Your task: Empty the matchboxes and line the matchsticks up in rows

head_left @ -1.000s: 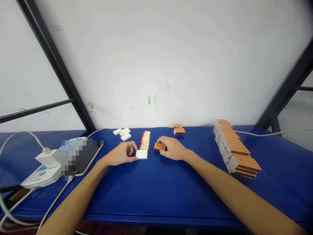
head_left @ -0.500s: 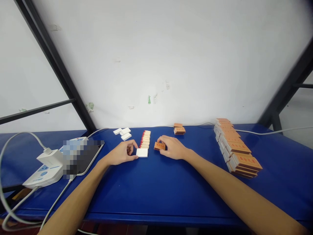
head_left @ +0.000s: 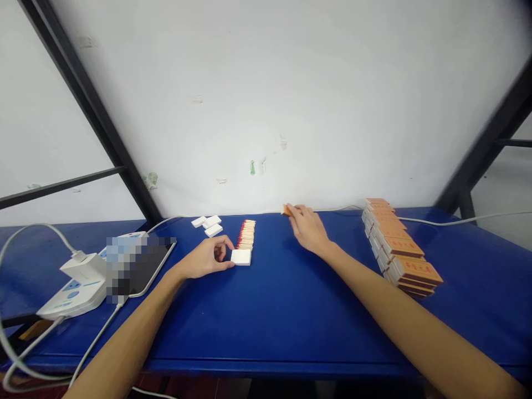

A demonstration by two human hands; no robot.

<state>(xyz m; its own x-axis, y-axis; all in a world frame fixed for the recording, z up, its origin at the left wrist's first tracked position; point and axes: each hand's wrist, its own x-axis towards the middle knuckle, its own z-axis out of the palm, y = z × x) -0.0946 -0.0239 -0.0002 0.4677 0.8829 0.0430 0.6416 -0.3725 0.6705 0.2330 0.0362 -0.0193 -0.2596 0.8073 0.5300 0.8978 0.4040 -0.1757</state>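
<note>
My left hand (head_left: 208,258) has its thumb and index finger at the left edge of a white matchbox tray (head_left: 241,257), which lies flat on the blue table. Directly behind that tray is a row of matches (head_left: 246,234) with red heads pointing left. Near the wall, my right hand (head_left: 308,227) is closed on an orange matchbox sleeve (head_left: 286,210), mostly covered by the fingers. The small pile of sleeves at the back is hidden behind this hand.
Several white trays (head_left: 213,225) lie at the back left. Stacked orange matchboxes (head_left: 401,249) stand to the right. A phone (head_left: 155,266), a power strip (head_left: 75,299) and white cables occupy the left side. Dark metal posts (head_left: 95,122) frame the wall.
My right hand has carried the orange matchbox sleeve from beside the matches back and to the right, towards the wall. My left hand has stayed at the white tray.
</note>
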